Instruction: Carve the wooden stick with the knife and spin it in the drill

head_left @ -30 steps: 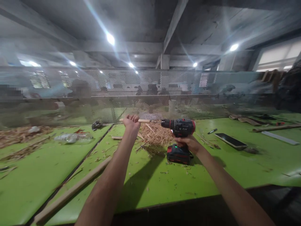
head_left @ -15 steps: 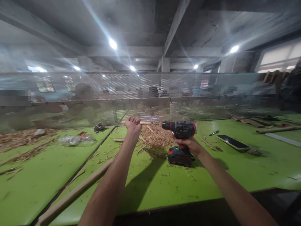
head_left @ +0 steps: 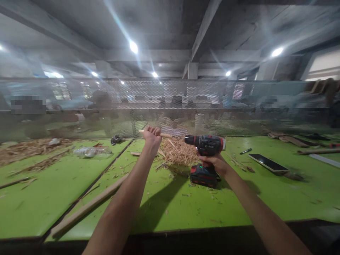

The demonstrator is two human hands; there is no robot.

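Holding nearly as before, left fingers [head_left: 154, 130] grip the stick [head_left: 166, 135] and right fingers [head_left: 205, 159] the drill [head_left: 209, 144], keeping both aligned.

A black-and-red cordless power drill [head_left: 209, 144] is upright, its chuck [head_left: 189, 139] pointing left and a green light [head_left: 200, 166] glowing on its battery base [head_left: 203, 178]. Roughly in line with the chuck, a slim, pale wooden rod [head_left: 166, 135] runs nearly level, dipping slightly rightward.

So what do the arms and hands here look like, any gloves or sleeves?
The left hand and right hand are ungloved. The left forearm and right forearm show no sleeve, watch or bracelet. Rings are too small to tell.
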